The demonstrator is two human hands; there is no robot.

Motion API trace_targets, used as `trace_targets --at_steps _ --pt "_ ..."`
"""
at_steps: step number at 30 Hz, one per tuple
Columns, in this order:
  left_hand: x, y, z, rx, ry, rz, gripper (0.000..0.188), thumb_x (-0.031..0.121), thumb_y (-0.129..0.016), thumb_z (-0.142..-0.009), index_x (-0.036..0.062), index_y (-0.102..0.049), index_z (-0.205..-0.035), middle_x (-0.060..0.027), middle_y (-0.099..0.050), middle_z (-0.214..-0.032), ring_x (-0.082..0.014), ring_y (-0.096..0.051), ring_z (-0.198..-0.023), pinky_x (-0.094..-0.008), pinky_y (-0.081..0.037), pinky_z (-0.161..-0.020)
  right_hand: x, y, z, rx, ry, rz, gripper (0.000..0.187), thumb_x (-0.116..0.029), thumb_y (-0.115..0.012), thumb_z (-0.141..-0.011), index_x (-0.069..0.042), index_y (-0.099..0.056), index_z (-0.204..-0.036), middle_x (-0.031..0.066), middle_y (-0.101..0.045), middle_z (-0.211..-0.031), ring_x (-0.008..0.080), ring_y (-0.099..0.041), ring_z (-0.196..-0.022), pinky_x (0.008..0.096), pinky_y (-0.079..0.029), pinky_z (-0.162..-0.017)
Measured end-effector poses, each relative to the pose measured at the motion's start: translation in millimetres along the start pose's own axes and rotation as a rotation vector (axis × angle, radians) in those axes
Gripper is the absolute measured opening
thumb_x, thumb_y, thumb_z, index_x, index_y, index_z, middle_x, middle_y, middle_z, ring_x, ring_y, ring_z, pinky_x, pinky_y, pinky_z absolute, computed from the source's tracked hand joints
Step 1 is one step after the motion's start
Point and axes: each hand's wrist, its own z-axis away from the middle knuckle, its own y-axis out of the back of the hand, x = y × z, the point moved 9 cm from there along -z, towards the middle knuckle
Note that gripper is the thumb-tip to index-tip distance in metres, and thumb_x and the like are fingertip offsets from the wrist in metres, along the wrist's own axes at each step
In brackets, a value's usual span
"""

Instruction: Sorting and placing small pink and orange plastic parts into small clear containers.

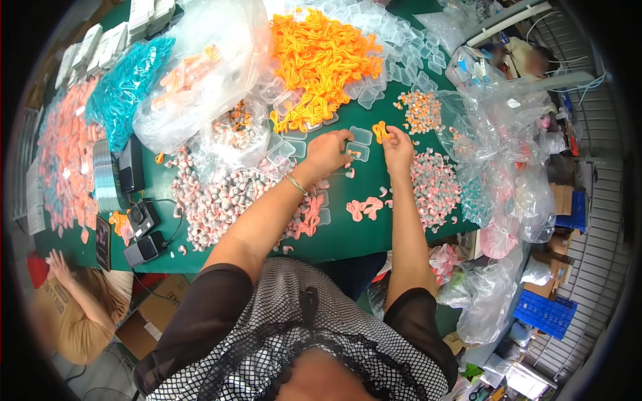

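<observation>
My left hand curls its fingers against the left edge of a small transparent plastic case, which lies opened out on the green table. Small orange pieces show in the case's near half. Just right of it, my right hand pinches a folded bundle of yellow-orange cord between thumb and fingers, slightly above the tabletop. Below the hands lie pink cord bundles and a few loose pink-and-grey pieces. A large heap of yellow-orange cord bundles rises beyond my left hand.
Pink-and-grey pieces are heaped left of my forearm, and a similar pile sits to the right. Orange-and-white pieces lie farther back, near empty transparent cases. Plastic bags crowd the far left. A co-worker's hand shows at lower left.
</observation>
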Motion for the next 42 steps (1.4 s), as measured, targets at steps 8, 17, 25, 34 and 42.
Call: trace_targets --at_steps 8,17,25,34,42 --pt "-2.6 1.4 0.8 -0.019 0.015 0.024 0.048 0.022 -0.082 -0.064 0.014 -0.061 -0.107 -0.0017 -0.06 -0.077 -0.0228 -0.062 -0.074 -0.0366 -0.048 -0.065 -35.4 -4.8 27.5 -0.153 0.156 -0.106 0.019 0.004 -0.063 -0.081 -0.003 -0.066 -0.099 0.0059 -0.06 -0.091 0.0114 -0.06 -0.072 0.0225 -0.049 -0.065" --pt "1.2 0.0 1.0 -0.036 0.031 0.036 0.049 0.019 -0.083 -0.064 0.0122 -0.06 -0.106 -0.002 -0.061 -0.077 -0.0233 -0.063 -0.074 -0.037 -0.048 -0.064 -55.1 -18.5 45.3 -0.179 0.287 0.048 0.017 0.005 -0.062 -0.078 -0.005 -0.066 -0.092 0.0089 -0.063 -0.091 0.0219 -0.062 -0.076 0.0308 -0.049 -0.068" --pt "0.7 3.7 2.1 0.008 -0.002 0.029 0.048 0.019 -0.082 -0.064 0.0128 -0.06 -0.106 -0.0014 -0.06 -0.076 -0.0226 -0.062 -0.074 -0.0365 -0.048 -0.064 -77.9 -29.1 46.4 -0.275 0.575 0.383 0.02 0.0 -0.064 -0.072 -0.01 -0.066 -0.089 0.0044 -0.061 -0.096 0.0277 -0.056 -0.093 0.0399 -0.043 -0.076" --pt "1.8 -1.6 2.3 -0.068 0.042 0.071 0.052 0.016 -0.08 -0.065 0.0135 -0.058 -0.112 -0.0042 -0.062 -0.082 -0.0269 -0.063 -0.082 -0.0398 -0.049 -0.069 -84.6 -41.6 17.5 -0.227 0.581 0.749 0.031 -0.006 -0.069 -0.073 -0.01 -0.063 -0.103 0.0059 -0.06 -0.099 0.0279 -0.055 -0.095 0.0418 -0.041 -0.079" --pt "8.1 4.1 7.0 -0.01 -0.077 -0.002 0.052 0.016 -0.076 -0.072 0.0145 -0.056 -0.12 -0.0052 -0.063 -0.086 -0.0273 -0.063 -0.085 -0.0397 -0.05 -0.072 -74.2 -30.2 42.2 -0.402 0.436 0.231 0.03 0.0 -0.068 -0.075 -0.001 -0.057 -0.103 0.0136 -0.06 -0.1 0.0365 -0.059 -0.093 0.0431 -0.048 -0.078"
